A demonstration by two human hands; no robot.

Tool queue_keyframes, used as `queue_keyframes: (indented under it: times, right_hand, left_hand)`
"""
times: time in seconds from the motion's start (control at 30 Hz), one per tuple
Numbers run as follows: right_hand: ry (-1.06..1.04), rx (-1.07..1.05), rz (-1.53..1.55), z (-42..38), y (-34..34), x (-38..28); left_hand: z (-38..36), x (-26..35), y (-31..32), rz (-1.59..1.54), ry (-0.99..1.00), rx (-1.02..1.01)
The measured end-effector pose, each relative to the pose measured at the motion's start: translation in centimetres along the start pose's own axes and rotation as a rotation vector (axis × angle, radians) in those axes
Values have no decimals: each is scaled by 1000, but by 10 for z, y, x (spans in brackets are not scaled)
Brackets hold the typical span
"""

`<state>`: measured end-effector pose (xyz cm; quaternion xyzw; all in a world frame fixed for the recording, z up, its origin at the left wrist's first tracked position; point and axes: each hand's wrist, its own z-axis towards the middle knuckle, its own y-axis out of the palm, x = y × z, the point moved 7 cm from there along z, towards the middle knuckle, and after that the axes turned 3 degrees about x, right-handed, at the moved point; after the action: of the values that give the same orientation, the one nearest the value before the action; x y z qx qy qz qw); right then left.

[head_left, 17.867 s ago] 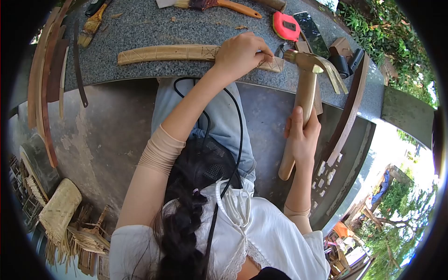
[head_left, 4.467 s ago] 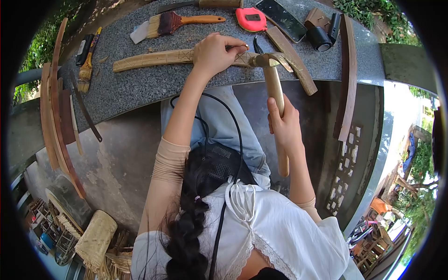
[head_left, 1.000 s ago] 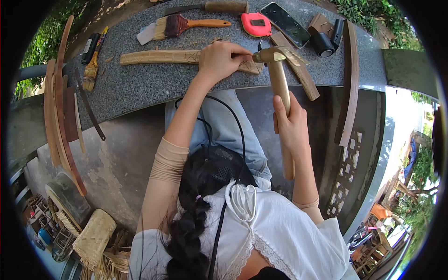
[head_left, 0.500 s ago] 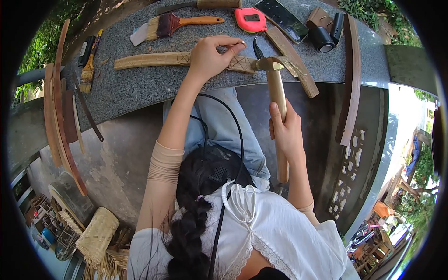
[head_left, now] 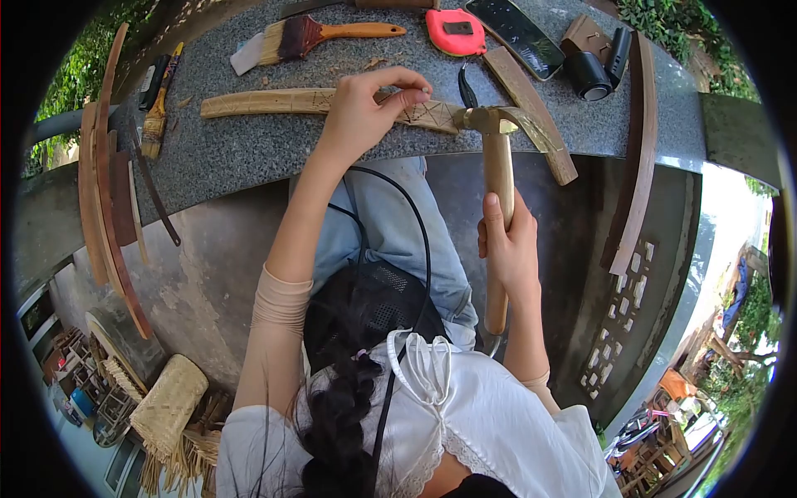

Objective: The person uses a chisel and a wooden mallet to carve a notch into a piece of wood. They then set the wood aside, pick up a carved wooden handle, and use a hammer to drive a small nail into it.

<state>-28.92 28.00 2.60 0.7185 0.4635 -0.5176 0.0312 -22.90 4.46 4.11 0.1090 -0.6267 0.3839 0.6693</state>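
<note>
My left hand (head_left: 365,108) is above a curved light wood strip (head_left: 282,101) on the stone table, thumb and forefinger pinched on something too small to make out. Pencil-like crossed lines mark the strip just right of the fingers. My right hand (head_left: 508,236) is wrapped round the wooden handle of a hammer (head_left: 498,174). The brass-coloured hammer head is beside the strip's right end. A short wood strip (head_left: 531,112) lies partly behind the hammer's claw.
On the grey stone table (head_left: 199,158) are a brush (head_left: 303,40), a red tape measure (head_left: 456,33), a phone (head_left: 516,35), a black cylindrical object (head_left: 588,76) and a smaller brush (head_left: 154,129). Long wood strips (head_left: 635,158) overhang the edge at both sides.
The view has shifted slightly. My left hand has moved a little left and down relative to the strip; my right hand still holds the hammer, now slightly lower in view.
</note>
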Motion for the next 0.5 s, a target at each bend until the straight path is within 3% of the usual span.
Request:
queue_keyframes:
  times: [0.17, 0.5]
  right_hand:
    - [-54, 23, -14, 2, 0, 4]
    - [-31, 15, -6, 2, 1, 5]
  left_hand:
    - [-1, -6, 11, 96, 112, 4]
    - [-3, -17, 16, 157, 76, -3]
